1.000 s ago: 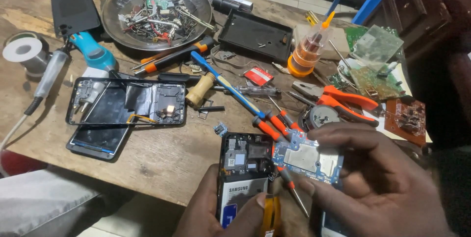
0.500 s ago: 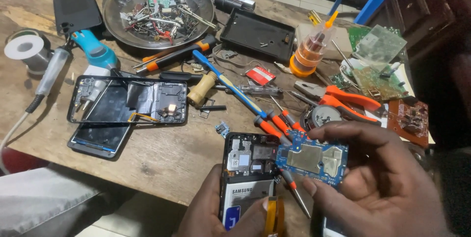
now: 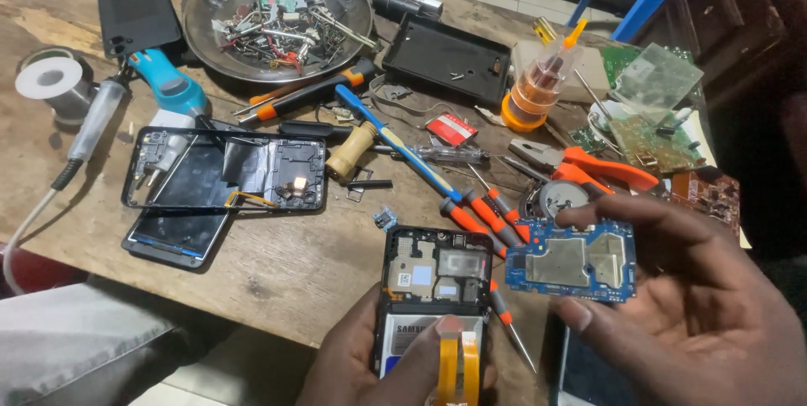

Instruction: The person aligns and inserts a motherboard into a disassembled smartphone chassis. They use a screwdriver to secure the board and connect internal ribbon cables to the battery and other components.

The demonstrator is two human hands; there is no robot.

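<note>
At the near edge of the wooden worktop (image 3: 277,263): opened phone (image 3: 435,288), back cover off, battery and orange flex ribbons exposed, held from below by the left hand (image 3: 382,364), thumb closed over the lower part of the battery.

Just right of the phone, raised clear of the worktop: blue circuit board (image 3: 572,260) with metal shields, pinched along its edges by the right hand (image 3: 698,305), index finger on the top edge, thumb at the lower right corner, fingers clamped on it. The board sits just beside the phone's upper right corner; whether the two touch cannot be told.

Between and behind phone and board: several orange-handled screwdrivers (image 3: 479,213), tips pointing toward the near edge.

Left of centre: black phone frame (image 3: 227,171) lying over a dark phone screen (image 3: 176,234).

Far left: solder reel (image 3: 50,82), soldering iron (image 3: 92,124) with cable.

Far centre: round metal tray (image 3: 214,2) of screws and small parts; black rectangular tray (image 3: 445,57) to its right.

Right side: orange bottle (image 3: 538,91) with nozzle, orange-handled pliers (image 3: 588,166), green circuit boards (image 3: 651,133), well apart from both hands.
</note>
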